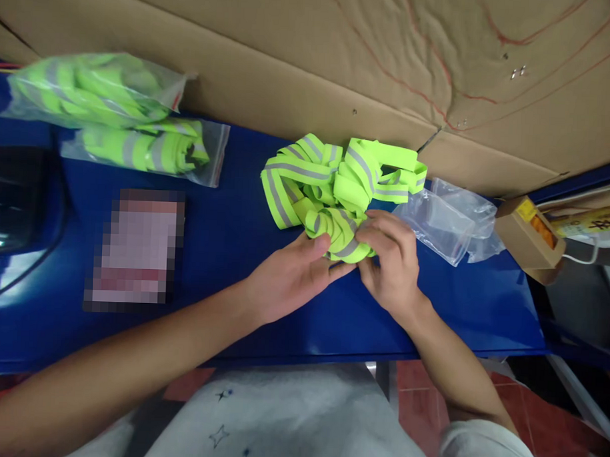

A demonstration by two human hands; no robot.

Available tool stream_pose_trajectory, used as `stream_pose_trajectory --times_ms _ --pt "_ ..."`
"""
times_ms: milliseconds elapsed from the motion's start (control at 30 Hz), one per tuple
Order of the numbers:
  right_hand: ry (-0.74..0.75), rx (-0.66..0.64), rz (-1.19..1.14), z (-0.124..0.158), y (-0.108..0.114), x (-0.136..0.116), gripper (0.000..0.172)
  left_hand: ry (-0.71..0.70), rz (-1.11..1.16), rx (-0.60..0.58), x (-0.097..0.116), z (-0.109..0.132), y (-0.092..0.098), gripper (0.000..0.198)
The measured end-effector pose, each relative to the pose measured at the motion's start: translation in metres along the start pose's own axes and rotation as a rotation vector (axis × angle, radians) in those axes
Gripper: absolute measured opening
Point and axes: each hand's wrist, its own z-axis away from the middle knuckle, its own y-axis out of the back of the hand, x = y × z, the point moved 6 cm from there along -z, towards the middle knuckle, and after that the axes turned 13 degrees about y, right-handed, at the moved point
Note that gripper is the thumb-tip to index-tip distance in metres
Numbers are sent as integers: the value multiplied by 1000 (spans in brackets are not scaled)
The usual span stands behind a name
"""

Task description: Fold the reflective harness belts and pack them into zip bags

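Observation:
A tangle of neon-green straps with grey reflective stripes (331, 183) lies on the blue table (224, 246) near its middle. My left hand (288, 278) grips the lower end of the bundle, thumb on top and fingers under it. My right hand (391, 261) pinches the same folded end from the right side. An empty clear plastic bag (448, 220) lies just right of my right hand.
Two clear bags packed with the same green straps (90, 88) (147, 150) sit at the back left. A pixelated card (134, 249) lies left of centre. Cardboard (341, 50) backs the table. A small brown box (527, 239) stands at the right edge. A dark device (16, 198) is far left.

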Motion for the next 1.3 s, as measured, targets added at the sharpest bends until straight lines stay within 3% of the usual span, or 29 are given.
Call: stream_pose_trajectory --times_ms 100,233,300,367,433,533,600,667,733,833,967,1033,1133,1200,1267,1300 --pt "151 -89 15 0 -10 -17 50 -69 -69 29 9 4 -2 43" --pt "108 -223 -231 -2 -16 -28 49 -122 -185 135 24 4 5 30" --pt "24 -87 -343 -2 -6 -21 45 -132 -229 196 27 4 8 28" --pt "-137 132 -336 1 7 -4 44 -112 -254 210 24 4 9 36" --pt "-321 204 -365 8 7 16 59 -65 -297 170 17 4 7 52" --pt "-451 0 -658 14 -17 30 79 -134 -510 111 12 8 2 71" --pt "-456 -100 -812 16 -25 32 89 -303 -737 86 16 13 -3 76" --pt "-436 -112 -855 14 -22 32 95 -474 -963 73 17 18 -7 78" --pt "-437 -120 -828 9 -15 30 85 -604 -1170 99 15 18 -6 84" --pt "-528 -148 -700 0 3 27 55 -719 -1379 191 6 13 2 105" --pt "-658 -189 -542 7 45 39 45 -622 -1455 159 -14 9 6 130" --pt "-779 -61 -363 31 84 61 45 -615 -1600 170 -21 14 -4 116" --pt "-1001 590 -48 98 162 91 50 -657 -1804 216 -30 13 -27 70" --pt "-1042 855 54 139 193 97 46 -595 -1868 18 -47 -6 -46 58" --pt "-1033 956 68 164 207 96 34 -500 -1872 -267 -68 -39 -65 59" --pt "-1017 979 42 171 208 95 27 -490 -1860 -313 -74 -60 -73 60"
